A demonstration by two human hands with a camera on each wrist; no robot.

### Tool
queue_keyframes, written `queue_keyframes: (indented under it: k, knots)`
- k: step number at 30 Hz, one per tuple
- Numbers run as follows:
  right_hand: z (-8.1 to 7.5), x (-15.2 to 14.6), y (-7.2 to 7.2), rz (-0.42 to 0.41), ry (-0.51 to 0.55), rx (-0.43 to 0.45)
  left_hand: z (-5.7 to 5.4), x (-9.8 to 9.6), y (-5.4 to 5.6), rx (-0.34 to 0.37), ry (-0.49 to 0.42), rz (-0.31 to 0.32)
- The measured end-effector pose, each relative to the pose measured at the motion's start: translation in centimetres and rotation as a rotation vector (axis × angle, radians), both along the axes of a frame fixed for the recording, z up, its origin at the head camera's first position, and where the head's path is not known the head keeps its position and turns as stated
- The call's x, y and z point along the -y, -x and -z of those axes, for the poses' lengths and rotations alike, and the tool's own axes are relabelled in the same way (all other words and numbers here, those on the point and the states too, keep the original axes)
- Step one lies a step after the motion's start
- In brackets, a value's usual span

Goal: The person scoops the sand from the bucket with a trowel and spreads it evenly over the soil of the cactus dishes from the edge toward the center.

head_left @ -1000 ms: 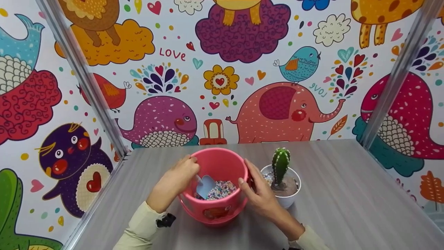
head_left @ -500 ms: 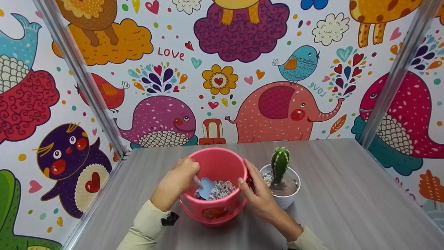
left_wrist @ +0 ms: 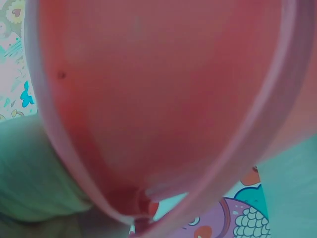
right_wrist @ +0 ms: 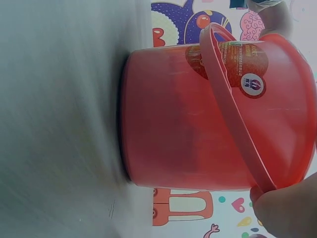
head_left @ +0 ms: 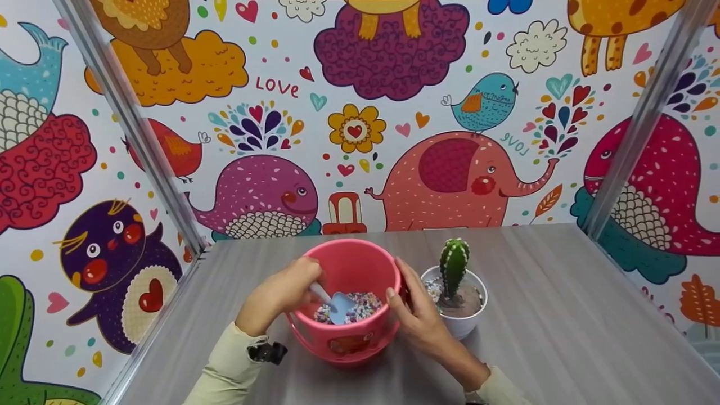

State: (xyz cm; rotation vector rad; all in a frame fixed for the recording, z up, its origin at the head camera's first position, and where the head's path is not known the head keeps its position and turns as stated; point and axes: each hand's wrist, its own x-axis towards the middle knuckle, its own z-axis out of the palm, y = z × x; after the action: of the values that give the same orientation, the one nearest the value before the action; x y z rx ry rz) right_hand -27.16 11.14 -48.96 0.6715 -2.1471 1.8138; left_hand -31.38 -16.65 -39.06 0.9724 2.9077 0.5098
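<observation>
A pink bucket with small multicoloured beads in its bottom stands on the table. My left hand reaches over its left rim and grips the handle of a light blue toy shovel. The shovel's blade lies at the beads, tilted down to the right. My right hand holds the bucket's right rim, thumb on the near side of the rim and fingers along the outside. In the right wrist view, the bucket's outer wall and hanging handle show beside part of that hand.
Just right of my right hand stands a white pot with a green cactus, soil and pale pebbles. The grey table ends at a cartoon-printed wall, with metal posts at its corners.
The shovel has shifted right over the beads and turned, so more of its handle shows. My left wrist has moved slightly left. The right hand and bucket stay in place.
</observation>
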Motion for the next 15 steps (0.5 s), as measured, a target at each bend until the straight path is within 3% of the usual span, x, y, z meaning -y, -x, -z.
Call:
queue_keyframes:
  k: [12,15]
  knots:
    - [0.11,-0.03,0.18,-0.005,-0.003,-0.016,0.28,0.68,0.29,0.053,-0.070,0.065]
    - [0.13,-0.12,0.17,-0.002,-0.006,-0.011,0.37,0.78,0.34,0.038,-0.089,0.073]
